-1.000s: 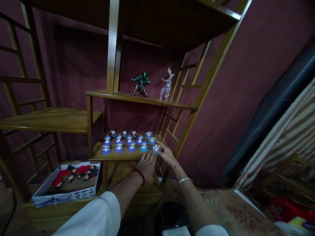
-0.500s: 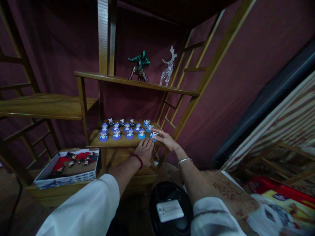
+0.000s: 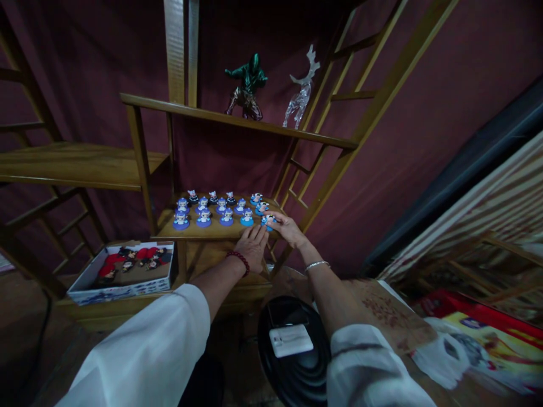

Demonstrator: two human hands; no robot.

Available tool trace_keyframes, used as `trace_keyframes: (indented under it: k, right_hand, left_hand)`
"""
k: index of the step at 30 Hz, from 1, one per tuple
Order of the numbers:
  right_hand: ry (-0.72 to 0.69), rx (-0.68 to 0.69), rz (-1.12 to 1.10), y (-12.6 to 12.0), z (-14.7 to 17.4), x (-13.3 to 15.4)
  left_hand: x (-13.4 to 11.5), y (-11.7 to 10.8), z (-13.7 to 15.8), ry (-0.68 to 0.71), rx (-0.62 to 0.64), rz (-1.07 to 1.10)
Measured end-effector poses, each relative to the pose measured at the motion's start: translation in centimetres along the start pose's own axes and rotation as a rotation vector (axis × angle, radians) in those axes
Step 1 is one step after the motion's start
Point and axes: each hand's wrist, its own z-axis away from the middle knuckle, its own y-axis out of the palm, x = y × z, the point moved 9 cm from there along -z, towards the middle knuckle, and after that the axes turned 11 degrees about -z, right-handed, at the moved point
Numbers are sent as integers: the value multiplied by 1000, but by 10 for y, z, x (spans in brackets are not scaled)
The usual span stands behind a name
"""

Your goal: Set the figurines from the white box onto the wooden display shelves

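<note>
On the lower wooden shelf [image 3: 212,233] stand rows of small toy figurines with round bases. Most in the front two rows are purple and white, like the purple figurine [image 3: 203,218]; a blue-based figurine [image 3: 246,218] is near the right. My right hand [image 3: 288,230] has thumb and fingers around the figurine [image 3: 268,220] at the front right corner, which still sits on the shelf. Beside it, my left hand [image 3: 251,249] lies at the shelf's front edge, fingers stretched towards that same figurine, palm down. Whether its fingertips touch the base is unclear.
Above, a green figure [image 3: 248,85] and a clear deer [image 3: 300,99] stand on the upper shelf [image 3: 203,115]. An open box [image 3: 127,289] of red and black figurines sits lower left. Below my arms, a black stool [image 3: 292,379] carries a white device [image 3: 291,340]. Slanted lattice [image 3: 318,175] borders the right.
The whole view has shifted, so shelves and hands appear higher. My right fingers look closed more tightly around the corner figurine. Both hands stay at the shelf's right front corner.
</note>
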Motion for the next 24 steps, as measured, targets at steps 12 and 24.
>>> trace_keyframes:
  k: [12,24]
  right_hand:
    - [6,26,-36,2,4,1]
    - [78,53,-30,-17,6,-16]
  left_hand:
    - [1,-1,1,-3,-21,6]
    - [0,-1,1,1,-66,11]
